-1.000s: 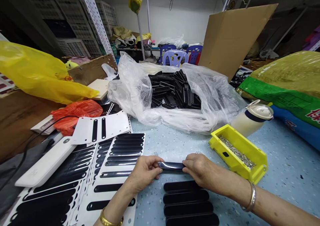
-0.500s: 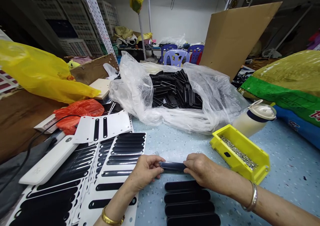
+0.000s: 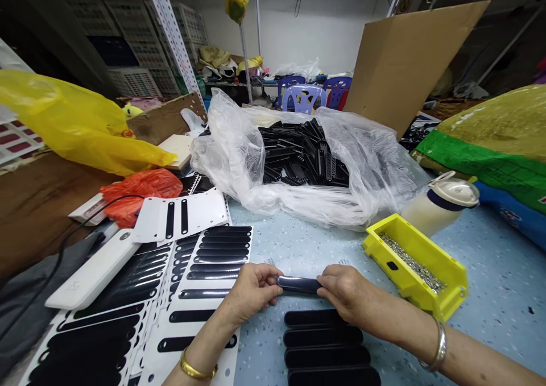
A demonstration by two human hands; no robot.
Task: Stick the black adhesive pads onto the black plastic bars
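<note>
On our speckled pale-blue tabletop (image 3: 267,241), a crumpled translucent plastic bag (image 3: 315,201) surrounds a heap of black pieces (image 3: 302,153) on the far side. White sheets bearing black strips (image 3: 213,304) lie left; an open yellow plastic bin (image 3: 381,255) stands right. Nearer than our hands lie four flat, black, round-ended pieces (image 3: 326,356). Our left hand (image 3: 255,289) and right hand (image 3: 347,289), apart, pinch opposite ends of one slim, glossy, dark strip (image 3: 300,284), which spans the gap between them. Smallest are the silvery metal bits (image 3: 412,261) inside the bin.
</note>
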